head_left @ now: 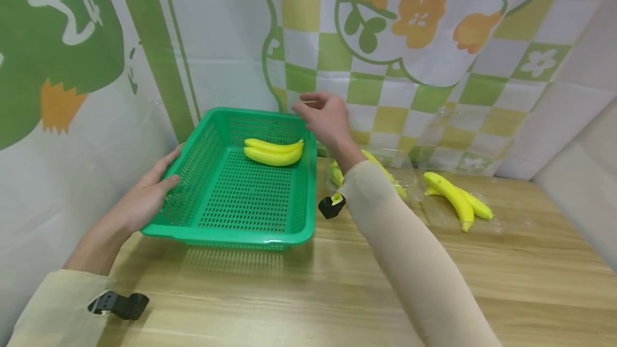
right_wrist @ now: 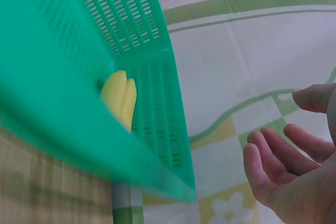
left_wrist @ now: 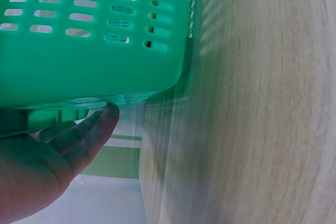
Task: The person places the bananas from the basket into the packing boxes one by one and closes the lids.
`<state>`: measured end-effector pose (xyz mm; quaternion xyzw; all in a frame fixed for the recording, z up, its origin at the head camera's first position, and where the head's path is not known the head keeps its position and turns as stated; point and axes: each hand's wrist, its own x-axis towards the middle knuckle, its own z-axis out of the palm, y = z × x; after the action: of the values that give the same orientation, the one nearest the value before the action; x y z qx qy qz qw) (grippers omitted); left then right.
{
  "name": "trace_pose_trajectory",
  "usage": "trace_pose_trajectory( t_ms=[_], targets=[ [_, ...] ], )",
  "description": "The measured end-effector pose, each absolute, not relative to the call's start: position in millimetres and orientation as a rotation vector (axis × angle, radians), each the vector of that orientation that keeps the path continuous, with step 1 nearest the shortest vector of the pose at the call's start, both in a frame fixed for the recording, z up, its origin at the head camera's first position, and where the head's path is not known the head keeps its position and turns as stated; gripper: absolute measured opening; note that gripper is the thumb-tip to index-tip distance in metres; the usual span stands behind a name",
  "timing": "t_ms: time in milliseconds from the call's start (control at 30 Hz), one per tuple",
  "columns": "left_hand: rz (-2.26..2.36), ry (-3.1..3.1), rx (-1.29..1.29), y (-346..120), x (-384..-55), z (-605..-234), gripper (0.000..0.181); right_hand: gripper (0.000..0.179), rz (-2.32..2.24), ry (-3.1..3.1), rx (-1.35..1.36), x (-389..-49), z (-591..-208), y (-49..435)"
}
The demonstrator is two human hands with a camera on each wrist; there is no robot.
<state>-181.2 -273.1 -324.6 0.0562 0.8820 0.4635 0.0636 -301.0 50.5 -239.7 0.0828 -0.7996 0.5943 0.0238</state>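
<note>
A green plastic basket (head_left: 231, 235) with slotted walls stands on the wooden table, and a pair of yellow bananas (head_left: 275, 157) lies at its far right corner. My left hand (head_left: 147, 200) holds the basket's left rim, thumb on top; in the left wrist view its fingers (left_wrist: 86, 140) reach along the underside of the rim. Above the far right corner of the basket hovers my right hand (head_left: 328, 119), fingers loosely bent and holding nothing. The right wrist view shows that hand's palm (right_wrist: 304, 192) and spread fingers beside the basket.
Right of the basket, partly behind my right forearm, a clear plastic box (head_left: 402, 162) has yellow fruit in it. Two crossed bananas (head_left: 450, 194) lie on clear plastic farther right. A patterned cloth (head_left: 231, 42) hangs along the back and left.
</note>
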Motion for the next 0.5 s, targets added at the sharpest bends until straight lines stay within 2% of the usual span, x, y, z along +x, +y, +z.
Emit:
trace_pose_trajectory(
  t_ms=[500],
  targets=[
    [1.404, 2.660, 0.179, -273, -182, -325, 0.062, 0.031, 1.782, -2.492, 0.259, -308, -252, 8]
  ],
)
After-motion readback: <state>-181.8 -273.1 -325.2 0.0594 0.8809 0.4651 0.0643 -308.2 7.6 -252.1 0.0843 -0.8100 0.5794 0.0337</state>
